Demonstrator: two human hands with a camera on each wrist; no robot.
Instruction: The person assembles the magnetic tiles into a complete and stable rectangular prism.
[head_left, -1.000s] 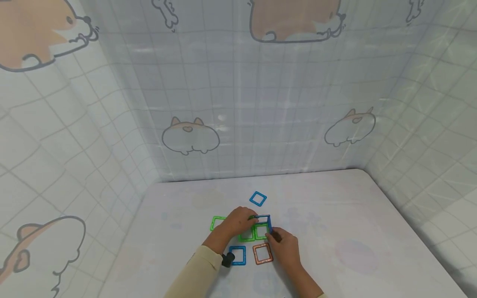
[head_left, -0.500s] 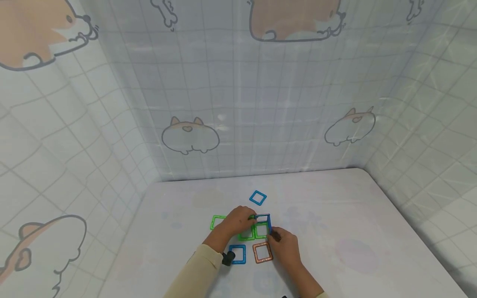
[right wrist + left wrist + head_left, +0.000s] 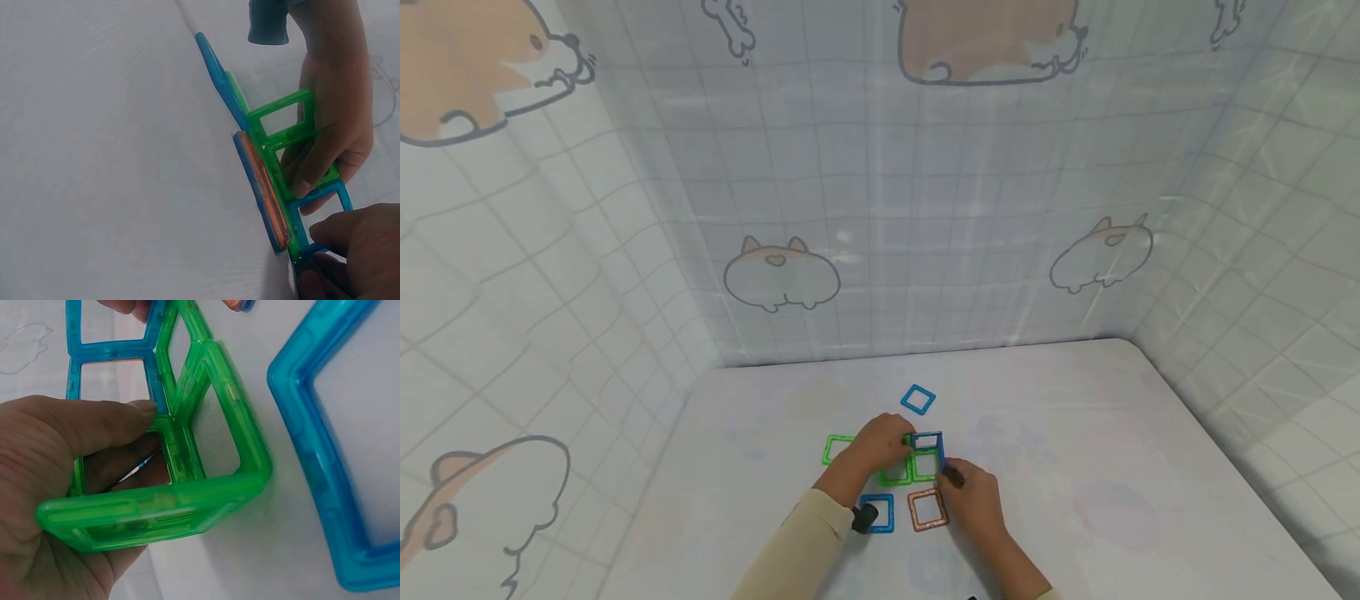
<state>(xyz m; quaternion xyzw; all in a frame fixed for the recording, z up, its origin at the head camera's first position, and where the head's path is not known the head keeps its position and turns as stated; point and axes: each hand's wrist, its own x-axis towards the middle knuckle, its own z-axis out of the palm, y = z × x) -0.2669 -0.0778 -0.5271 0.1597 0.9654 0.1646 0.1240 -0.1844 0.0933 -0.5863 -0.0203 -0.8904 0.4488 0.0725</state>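
Magnetic square frame tiles are joined into an open box shape in the middle of the table. Its base has two flat green tiles (image 3: 925,478), side by side. In the left wrist view an upright green tile (image 3: 150,499) closes one end, and upright blue tiles (image 3: 112,349) stand further along. My left hand (image 3: 880,442) pinches the back wall near the green-blue joint, thumb inside and fingers behind. On the right side, my right hand (image 3: 974,497) pinches an upright blue tile (image 3: 942,454) low down. Its fingers are partly hidden in the head view.
In front lie a loose blue tile (image 3: 891,510) and an orange tile (image 3: 929,526), with a blue edge beneath the orange in the right wrist view. A green tile (image 3: 829,448) lies left, partly behind my left arm. Another blue tile (image 3: 926,390) lies at the back.
My left fingertips have drawn back slightly leftward, so more of the back blue tile shows. The right hand holds the same position.
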